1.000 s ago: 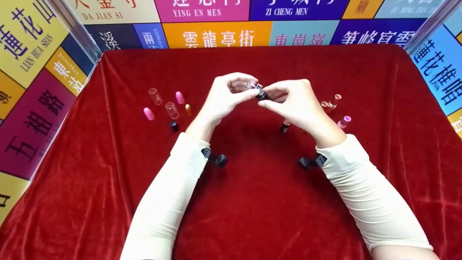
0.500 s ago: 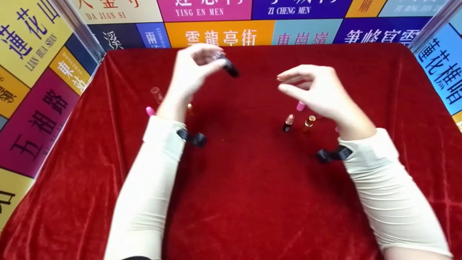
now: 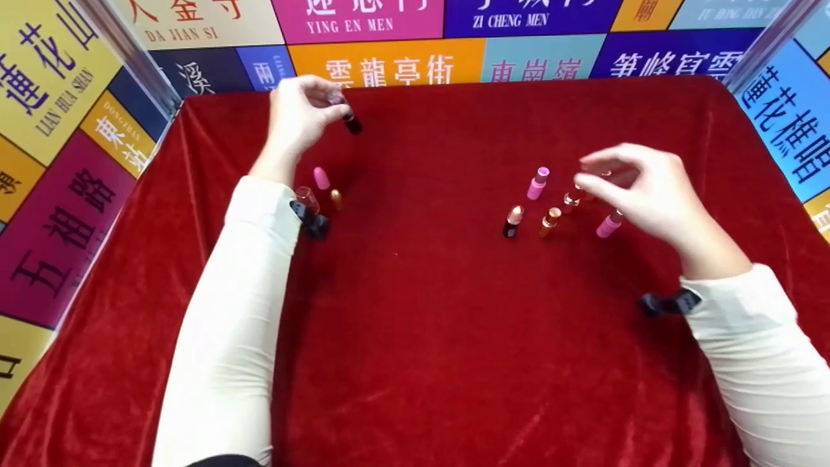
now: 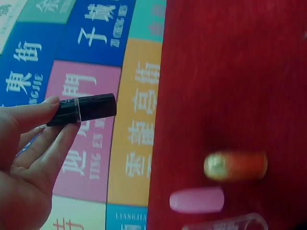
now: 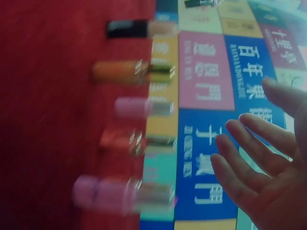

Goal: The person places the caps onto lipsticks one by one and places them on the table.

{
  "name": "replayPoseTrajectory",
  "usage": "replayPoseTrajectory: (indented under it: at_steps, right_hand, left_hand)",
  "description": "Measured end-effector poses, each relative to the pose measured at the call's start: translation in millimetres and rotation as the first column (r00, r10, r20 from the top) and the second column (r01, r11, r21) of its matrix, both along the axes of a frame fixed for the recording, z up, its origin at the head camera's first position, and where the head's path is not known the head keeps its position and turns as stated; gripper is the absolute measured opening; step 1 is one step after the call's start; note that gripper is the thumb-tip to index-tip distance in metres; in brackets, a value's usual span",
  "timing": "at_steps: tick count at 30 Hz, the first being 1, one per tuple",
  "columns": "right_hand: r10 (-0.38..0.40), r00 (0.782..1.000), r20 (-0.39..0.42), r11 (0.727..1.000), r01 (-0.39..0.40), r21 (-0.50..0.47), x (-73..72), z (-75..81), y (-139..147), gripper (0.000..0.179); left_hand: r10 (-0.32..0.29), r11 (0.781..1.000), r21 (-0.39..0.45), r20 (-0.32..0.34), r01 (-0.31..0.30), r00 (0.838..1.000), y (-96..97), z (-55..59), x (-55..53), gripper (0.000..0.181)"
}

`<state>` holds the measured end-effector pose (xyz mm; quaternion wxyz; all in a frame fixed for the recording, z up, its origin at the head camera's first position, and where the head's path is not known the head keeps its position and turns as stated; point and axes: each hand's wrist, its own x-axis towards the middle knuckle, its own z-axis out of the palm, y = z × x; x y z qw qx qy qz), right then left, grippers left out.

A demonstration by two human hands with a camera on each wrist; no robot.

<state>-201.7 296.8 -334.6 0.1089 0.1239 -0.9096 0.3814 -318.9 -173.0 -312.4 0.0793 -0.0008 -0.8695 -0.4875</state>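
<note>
My left hand (image 3: 301,117) pinches a black lipstick (image 3: 352,122) with a clear part at its upper end, raised near the table's back left. In the left wrist view, the lipstick's black tube (image 4: 98,106) points away from thumb and fingers. At the right, my right hand (image 3: 655,188) holds nothing, its fingers spread and lightly bent above uncapped lipsticks. Standing there are a black lipstick (image 3: 511,222), a gold-topped one (image 3: 549,222), a pink one (image 3: 537,183), a red one (image 3: 572,198) and another pink one (image 3: 608,224). The hand partly covers those at the back.
Below my left hand stand a pink cap (image 3: 321,178), a gold cap (image 3: 336,199) and a clear cap (image 3: 307,200), partly hidden by the wrist camera. Red velvet (image 3: 415,311) covers the table. Panels with printed characters (image 3: 389,65) wall off the back and sides.
Both hands were together at the black lipstick. They have parted: the left hand has carried it to the back left, and the right hand has let go and moved right.
</note>
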Motion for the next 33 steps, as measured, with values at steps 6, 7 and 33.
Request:
replayPoseTrajectory:
  at_steps: [6, 7, 33]
  right_hand:
    - [0.005, 0.977, 0.213, 0.991, -0.034, 0.132, -1.4, -7.6, 53, 0.054]
    - [0.026, 0.968, 0.251, 0.988, -0.063, 0.14, -2.4, -9.9, 62, 0.054]
    - [0.217, 0.914, 0.343, 0.971, -0.237, 0.017, -18.6, -67.2, 75, 0.022]
  left_hand:
    - [0.018, 0.987, -0.158, 0.055, -0.009, 0.998, -12.5, -1.5, -9.1, 0.032]
    - [0.02, 0.984, -0.176, 0.063, -0.008, 0.998, -13.3, -1.9, -10.6, 0.032]
    - [0.044, 0.947, -0.322, 0.102, -0.009, 0.994, -14.0, -29.8, -22.5, 0.029]
